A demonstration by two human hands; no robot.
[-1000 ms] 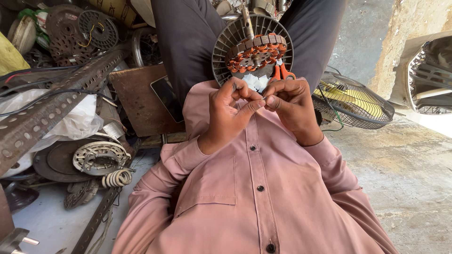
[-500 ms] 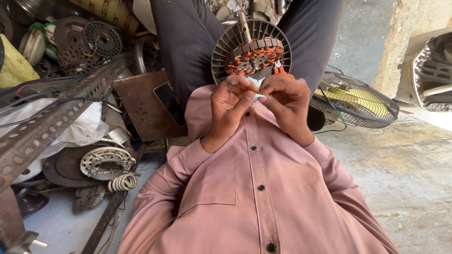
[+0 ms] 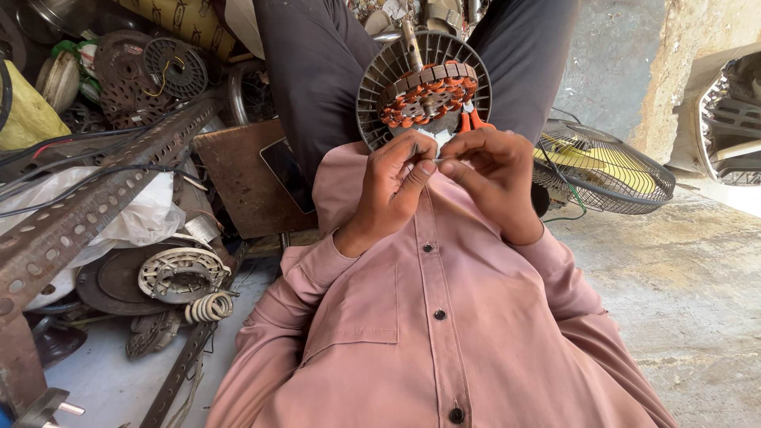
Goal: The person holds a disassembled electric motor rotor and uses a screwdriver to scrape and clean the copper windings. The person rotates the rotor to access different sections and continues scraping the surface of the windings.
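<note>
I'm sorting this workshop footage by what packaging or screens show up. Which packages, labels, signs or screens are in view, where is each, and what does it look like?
Phone: dark flat rectangle with its screen off, lying on the brown board left of the person's leg.
Sack: yellow with dark print, top left, behind the metal parts.
White plastic bag: crumpled, at left under the perforated angle bar.

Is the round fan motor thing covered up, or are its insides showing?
Showing. The fan motor is uncovered: orange-brown coils ring its centre above both hands.
</note>
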